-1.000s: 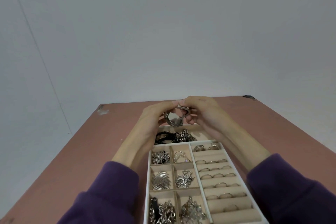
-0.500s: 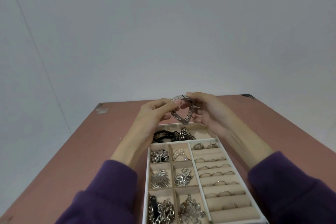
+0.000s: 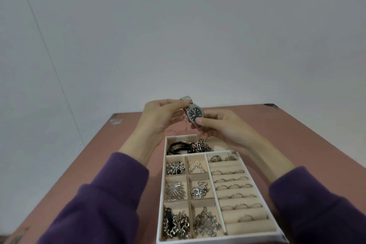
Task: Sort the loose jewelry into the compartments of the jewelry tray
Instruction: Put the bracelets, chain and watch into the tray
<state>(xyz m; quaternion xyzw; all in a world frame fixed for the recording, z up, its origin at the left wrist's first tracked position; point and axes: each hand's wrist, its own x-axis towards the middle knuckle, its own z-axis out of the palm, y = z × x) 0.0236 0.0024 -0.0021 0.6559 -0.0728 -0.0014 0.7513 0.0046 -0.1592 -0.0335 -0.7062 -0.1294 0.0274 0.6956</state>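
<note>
Jewelry tray [image 3: 217, 238] sits on reddish bench [image 3: 99, 164], white rim, beige compartments holding chains, brooches, rings in padded rows. Watch [image 3: 195, 114], silver, dark dial, held in air above tray's far end. Left hand [image 3: 160, 118] pinches upper strap between thumb and fingers. Right hand [image 3: 215, 125] closed around lower strap, thumb against case. Purple sleeves [image 3: 103, 204] on both arms.

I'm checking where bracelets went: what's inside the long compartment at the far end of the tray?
A black braided band and a silver chain heap lie in the far compartment; its right end is hidden under the right hand.
</note>
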